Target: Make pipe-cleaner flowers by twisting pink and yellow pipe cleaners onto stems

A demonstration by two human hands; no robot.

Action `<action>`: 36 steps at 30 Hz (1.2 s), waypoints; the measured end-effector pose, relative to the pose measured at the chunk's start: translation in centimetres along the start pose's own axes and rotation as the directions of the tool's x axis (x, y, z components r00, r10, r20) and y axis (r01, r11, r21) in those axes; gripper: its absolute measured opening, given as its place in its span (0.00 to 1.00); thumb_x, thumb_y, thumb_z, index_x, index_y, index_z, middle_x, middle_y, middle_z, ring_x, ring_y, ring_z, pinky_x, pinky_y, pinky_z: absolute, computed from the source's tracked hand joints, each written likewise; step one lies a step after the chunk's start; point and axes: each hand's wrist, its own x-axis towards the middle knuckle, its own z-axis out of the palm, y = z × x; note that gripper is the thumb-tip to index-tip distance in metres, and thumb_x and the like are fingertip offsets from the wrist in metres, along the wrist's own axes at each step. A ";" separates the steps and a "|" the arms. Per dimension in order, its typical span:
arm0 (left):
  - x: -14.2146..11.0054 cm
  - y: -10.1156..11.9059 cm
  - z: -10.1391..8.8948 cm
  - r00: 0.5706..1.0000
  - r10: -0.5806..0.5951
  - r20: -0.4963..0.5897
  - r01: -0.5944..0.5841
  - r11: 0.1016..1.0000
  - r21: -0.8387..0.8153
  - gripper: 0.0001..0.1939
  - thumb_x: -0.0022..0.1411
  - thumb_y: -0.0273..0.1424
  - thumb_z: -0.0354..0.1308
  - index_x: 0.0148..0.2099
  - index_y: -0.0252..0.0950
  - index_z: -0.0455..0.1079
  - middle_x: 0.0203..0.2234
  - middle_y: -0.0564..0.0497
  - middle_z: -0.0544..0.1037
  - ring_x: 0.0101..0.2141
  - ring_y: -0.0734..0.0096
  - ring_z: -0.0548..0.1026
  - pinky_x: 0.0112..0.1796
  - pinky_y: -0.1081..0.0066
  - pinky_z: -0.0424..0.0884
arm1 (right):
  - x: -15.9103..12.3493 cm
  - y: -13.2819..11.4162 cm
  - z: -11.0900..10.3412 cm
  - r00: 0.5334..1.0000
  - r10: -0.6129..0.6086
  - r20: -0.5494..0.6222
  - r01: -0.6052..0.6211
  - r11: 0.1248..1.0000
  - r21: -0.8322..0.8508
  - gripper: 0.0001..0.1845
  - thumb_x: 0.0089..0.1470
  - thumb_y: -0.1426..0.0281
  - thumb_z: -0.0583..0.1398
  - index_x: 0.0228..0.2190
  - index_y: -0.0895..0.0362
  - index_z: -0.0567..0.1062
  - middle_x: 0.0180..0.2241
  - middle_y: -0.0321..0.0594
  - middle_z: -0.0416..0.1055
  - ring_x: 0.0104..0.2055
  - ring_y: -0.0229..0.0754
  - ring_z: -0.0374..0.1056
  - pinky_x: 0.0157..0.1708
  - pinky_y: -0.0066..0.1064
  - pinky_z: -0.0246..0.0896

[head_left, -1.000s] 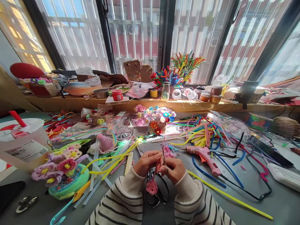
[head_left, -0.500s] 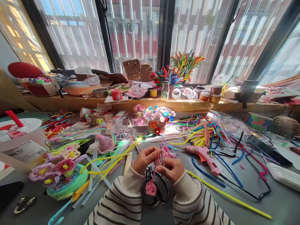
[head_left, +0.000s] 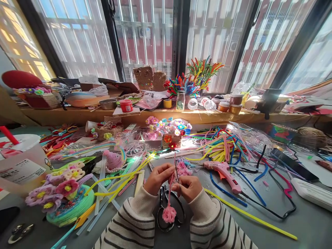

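My left hand (head_left: 158, 179) is closed, pinching a pink pipe cleaner (head_left: 170, 194) between thumb and fingertips. A fluffy pink ball-like flower (head_left: 169, 214) hangs from its lower end. Close on the right, my right hand (head_left: 191, 187) is closed too, its fingertips pinched on a thin dark strand (head_left: 176, 170) that rises between the hands; whether this is bare wire of the same pipe cleaner I cannot tell. Below the hands lie black-handled scissors (head_left: 182, 211), partly covered by the flower. Just beyond the fingers is a clump of pink and blue fluffy pieces (head_left: 184, 167).
A pink glue gun (head_left: 225, 173) with a black cord lies to the right, near yellow and blue pipe cleaners. At left stand a drink cup (head_left: 23, 162) and a green base with fluffy flowers (head_left: 70, 204). Jars and pipe-cleaner bundles (head_left: 184, 86) crowd the sill (head_left: 145, 118).
The view has shifted slightly, so the surroundings sit further left. The hanging pink flower has swung a little to the right relative to my hands. Both hands keep their pinch.
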 end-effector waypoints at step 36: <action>-0.2 0.2 0.0 0.994 0.016 0.104 -0.024 0.997 0.073 0.15 0.44 0.38 0.55 0.17 0.32 0.59 0.12 0.56 0.61 0.16 0.81 0.57 0.20 0.76 0.51 | 0.0 0.0 -0.3 1.000 -0.013 -0.002 0.013 0.998 0.062 0.28 0.37 0.48 0.52 0.07 0.59 0.59 0.08 0.31 0.52 0.14 0.29 0.44 0.13 0.24 0.39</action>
